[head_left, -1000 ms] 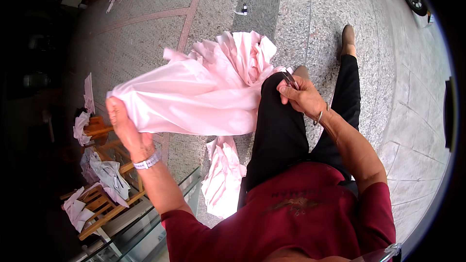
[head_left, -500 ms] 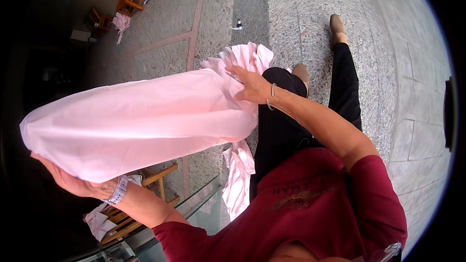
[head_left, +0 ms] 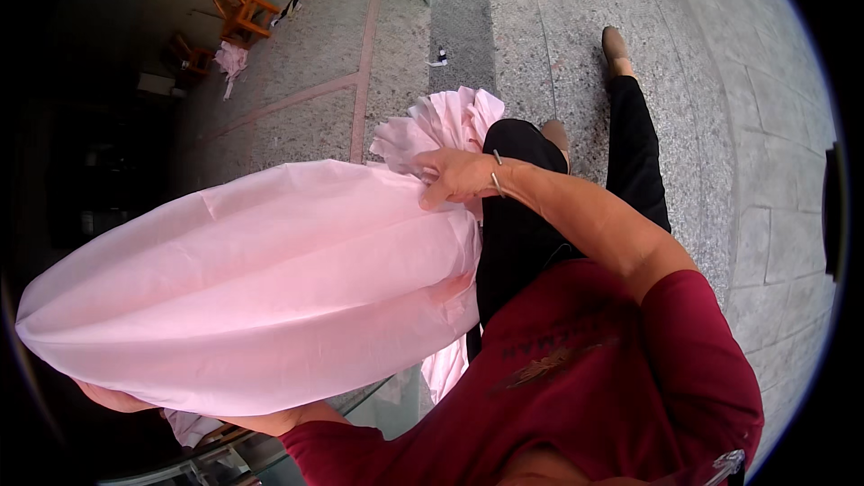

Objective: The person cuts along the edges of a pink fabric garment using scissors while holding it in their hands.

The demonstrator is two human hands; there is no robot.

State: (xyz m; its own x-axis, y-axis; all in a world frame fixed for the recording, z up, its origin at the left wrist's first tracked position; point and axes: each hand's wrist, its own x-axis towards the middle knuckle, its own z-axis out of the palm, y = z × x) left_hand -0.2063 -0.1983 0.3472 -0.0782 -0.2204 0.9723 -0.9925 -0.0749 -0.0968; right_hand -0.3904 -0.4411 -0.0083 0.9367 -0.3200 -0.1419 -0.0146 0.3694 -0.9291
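You have the long, pale-pink, thin woven cloth (head_left: 252, 261) spread broadly from your left side across to your left thigh, with its tightly pleated pink end (head_left: 441, 121) bunched just beyond your right hand (head_left: 454, 173). That hand lies on the cloth near the pleats, thumb and fingers a little apart, but whether the grip pinches fabric or only presses on it, you cannot tell from here. Your left hand (head_left: 112, 396) is mostly covered by the far end, so its grip cannot be told either. If that hidden hold is loose, the wide panel could slide away to the left under its own weight. A hard pull from that side might drag the pleats out of order, because little besides your right hand appears to steady them. The bare, curved metal bracelet (head_left: 497, 173) on your right wrist could snag the thin weave as the arm crosses it. Low on the left, the panel hangs near a clear glass panel with a greenish edge (head_left: 396, 409), and a careless sweep could catch there. Loose folds might also drop to the speckled grey stone floor (head_left: 297, 126) and pick up grit.
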